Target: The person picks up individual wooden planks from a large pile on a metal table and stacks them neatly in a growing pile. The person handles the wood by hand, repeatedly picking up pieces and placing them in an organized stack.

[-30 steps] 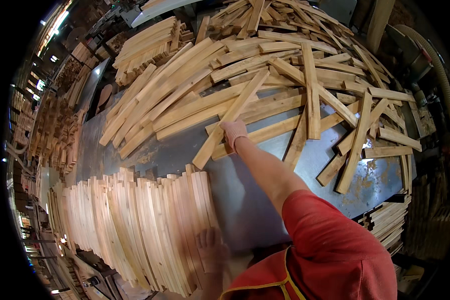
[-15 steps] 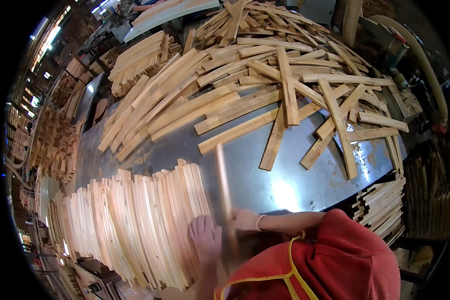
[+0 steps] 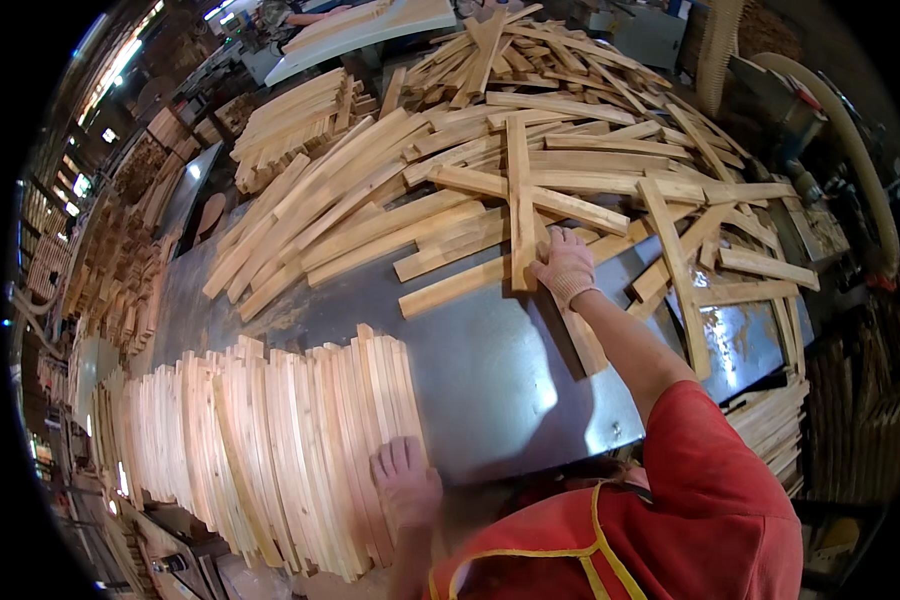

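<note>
My left hand [image 3: 407, 482], in a pale pink glove, lies with its fingers stretched over the near right end of a row of pale wooden strips [image 3: 290, 440]. The strips stand packed side by side along the table's near left part. My right hand [image 3: 568, 268], gloved too, reaches out to the loose pile. Its fingers close round a wooden strip [image 3: 582, 345] that slants toward me over the metal tabletop. Against its thumb side lies another wooden strip [image 3: 518, 200], across the pile. The fingertips are partly hidden.
Loose wooden strips [image 3: 590, 160] lie criss-crossed over the far half of the metal table [image 3: 470, 380]. A neat stack of strips [image 3: 290, 125] stands at the far left. More strips [image 3: 770, 425] sit below the table's right edge. A ribbed hose [image 3: 855, 150] hangs at the right.
My right hand has gone from a strip held upright beside the row out to the pile. Two strips there have shifted; one swung its near end rightward. My left hand stays by the row.
</note>
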Tool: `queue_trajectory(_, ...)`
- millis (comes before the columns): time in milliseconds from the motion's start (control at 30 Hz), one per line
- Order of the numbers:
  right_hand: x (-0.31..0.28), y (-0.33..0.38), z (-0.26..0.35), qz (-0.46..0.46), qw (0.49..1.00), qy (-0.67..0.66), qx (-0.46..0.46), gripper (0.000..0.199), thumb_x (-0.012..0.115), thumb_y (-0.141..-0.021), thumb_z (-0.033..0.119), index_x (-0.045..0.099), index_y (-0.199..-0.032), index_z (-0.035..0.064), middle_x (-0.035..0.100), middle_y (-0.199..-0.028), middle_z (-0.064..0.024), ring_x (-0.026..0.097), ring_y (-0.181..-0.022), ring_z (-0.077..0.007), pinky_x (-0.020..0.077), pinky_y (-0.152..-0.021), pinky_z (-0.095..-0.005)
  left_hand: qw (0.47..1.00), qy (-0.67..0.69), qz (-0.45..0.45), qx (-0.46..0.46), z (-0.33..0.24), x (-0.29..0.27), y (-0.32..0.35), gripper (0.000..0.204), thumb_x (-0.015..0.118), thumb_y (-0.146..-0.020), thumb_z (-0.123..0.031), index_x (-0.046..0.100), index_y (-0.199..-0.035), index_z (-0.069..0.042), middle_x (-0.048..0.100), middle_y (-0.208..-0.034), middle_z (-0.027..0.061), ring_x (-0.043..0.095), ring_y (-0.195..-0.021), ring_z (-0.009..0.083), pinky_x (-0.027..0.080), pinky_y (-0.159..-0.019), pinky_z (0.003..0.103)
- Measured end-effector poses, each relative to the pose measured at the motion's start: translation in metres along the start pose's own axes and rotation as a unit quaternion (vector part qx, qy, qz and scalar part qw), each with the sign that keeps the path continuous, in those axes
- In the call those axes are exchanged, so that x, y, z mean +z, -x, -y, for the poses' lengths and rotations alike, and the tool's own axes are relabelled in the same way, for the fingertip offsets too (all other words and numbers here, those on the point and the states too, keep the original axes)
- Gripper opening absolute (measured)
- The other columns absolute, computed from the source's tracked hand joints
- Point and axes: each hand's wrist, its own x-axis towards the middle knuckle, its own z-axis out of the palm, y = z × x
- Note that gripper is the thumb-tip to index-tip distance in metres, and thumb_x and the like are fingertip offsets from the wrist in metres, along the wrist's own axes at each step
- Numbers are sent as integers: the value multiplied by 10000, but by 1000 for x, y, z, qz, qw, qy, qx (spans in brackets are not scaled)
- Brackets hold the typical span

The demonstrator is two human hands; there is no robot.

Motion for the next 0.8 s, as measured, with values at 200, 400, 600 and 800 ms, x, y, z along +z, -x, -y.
queue_trajectory(200,47,-31,70,22,998,-52,-33,1074,819,-809,587,394,-1623,30,423,-1667,-241,442,-1511,-388,376,-1243,-456,999,0,-41,0,6,16,1,706,729,-733,-205,560,-1400,-47,537,-1442,167,457,-1406,414,301,-1265,607)
queue_trajectory(400,46,-31,115,145,989,-32,-20,1108,860,-786,513,329,-1657,80,391,-1690,-199,451,-1507,-372,445,-1179,-469,998,29,-48,0,2,13,-8,680,708,-715,-168,579,-1371,-48,556,-1409,178,486,-1375,419,329,-1240,626)
queue_trajectory(600,66,-28,141,32,989,4,-144,822,793,-836,405,523,-1526,49,465,-1607,-167,455,-1478,-388,434,-1124,-523,999,11,-50,-5,3,13,-1,705,718,-716,-177,578,-1396,-56,559,-1417,179,488,-1377,421,342,-1234,621)
queue_trajectory(800,65,0,115,75,991,31,-110,602,794,-826,282,696,-1392,102,495,-1583,-164,472,-1466,-383,436,-1139,-511,998,18,-64,8,5,14,-3,731,735,-732,-201,574,-1434,-73,545,-1444,160,477,-1393,400,332,-1243,613)
